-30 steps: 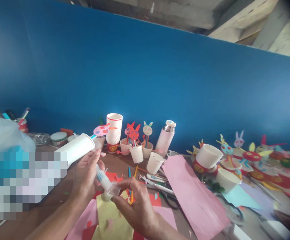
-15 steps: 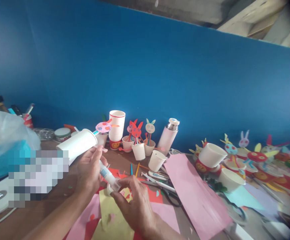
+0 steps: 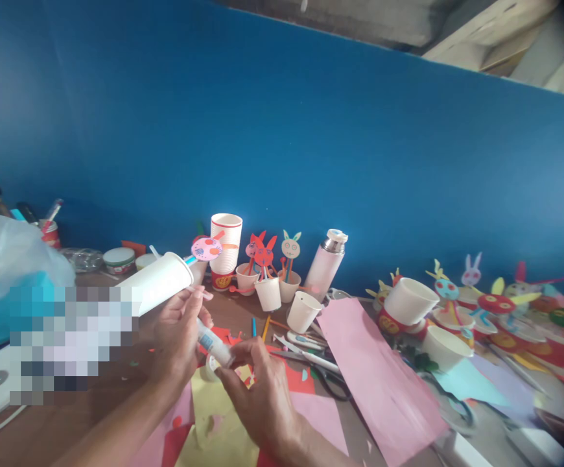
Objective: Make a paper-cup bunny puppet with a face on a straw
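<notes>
A small pink paper strip (image 3: 205, 295) is pinched between the thumb and finger of my left hand (image 3: 177, 334). Its lower fingers curl round the upper end of a white glue stick (image 3: 212, 342) with a blue label. The fingertips of my right hand (image 3: 262, 389) grip the other end, beside a white round piece (image 3: 211, 366) I cannot make out fully. Just behind my left hand, a white paper cup (image 3: 160, 282) lies tilted, and a pink paper rabbit head (image 3: 207, 248) shows at its mouth. Whether my left hand touches this cup is hidden.
Yellow paper (image 3: 218, 428) and a long pink sheet (image 3: 379, 383) lie on the table with scissors (image 3: 335, 383) between. Behind stand a cup stack (image 3: 226, 243), a thermos (image 3: 325, 263) and white paper cups (image 3: 304, 312). Several rabbit-head cups (image 3: 452, 318) crowd the right. A plastic bag (image 3: 14, 253) sits left.
Both hands keep the glue stick between them, nearly still. The tilted cup and rabbit head have shifted slightly right and up. The view has moved a little.
</notes>
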`<state>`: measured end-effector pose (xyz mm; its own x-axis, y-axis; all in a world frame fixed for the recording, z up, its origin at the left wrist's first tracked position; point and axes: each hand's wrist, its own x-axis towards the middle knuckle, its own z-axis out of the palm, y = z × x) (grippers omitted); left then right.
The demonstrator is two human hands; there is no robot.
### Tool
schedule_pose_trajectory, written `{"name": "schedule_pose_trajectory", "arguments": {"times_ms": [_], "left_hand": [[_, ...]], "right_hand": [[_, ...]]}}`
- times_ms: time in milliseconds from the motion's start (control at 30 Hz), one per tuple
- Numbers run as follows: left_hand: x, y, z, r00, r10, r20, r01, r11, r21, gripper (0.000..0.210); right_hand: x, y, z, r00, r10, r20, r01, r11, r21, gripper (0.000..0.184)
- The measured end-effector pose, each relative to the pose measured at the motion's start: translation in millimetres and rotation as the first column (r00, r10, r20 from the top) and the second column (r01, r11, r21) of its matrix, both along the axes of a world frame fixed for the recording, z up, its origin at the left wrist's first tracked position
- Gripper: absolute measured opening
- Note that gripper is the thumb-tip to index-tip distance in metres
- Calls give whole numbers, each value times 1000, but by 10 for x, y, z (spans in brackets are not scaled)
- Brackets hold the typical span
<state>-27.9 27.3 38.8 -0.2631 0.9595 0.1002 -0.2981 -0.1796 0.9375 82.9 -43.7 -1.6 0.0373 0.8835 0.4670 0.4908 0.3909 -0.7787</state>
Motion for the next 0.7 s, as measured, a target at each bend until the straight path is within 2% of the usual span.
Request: {"name": "schedule_pose_trajectory", "arguments": {"times_ms": [267,700], "left_hand": [[40,-43,-21,1000,-4,-15,3,998,-66,21],[82,-67,-182,1000,-27,-10,27,1000,-8,18]], "right_hand": [[2,-12,37,1000,-8,-12,8,1000,-15,13],[-5,-30,-56,999,-8,43,9,1000,-6,14]]}}
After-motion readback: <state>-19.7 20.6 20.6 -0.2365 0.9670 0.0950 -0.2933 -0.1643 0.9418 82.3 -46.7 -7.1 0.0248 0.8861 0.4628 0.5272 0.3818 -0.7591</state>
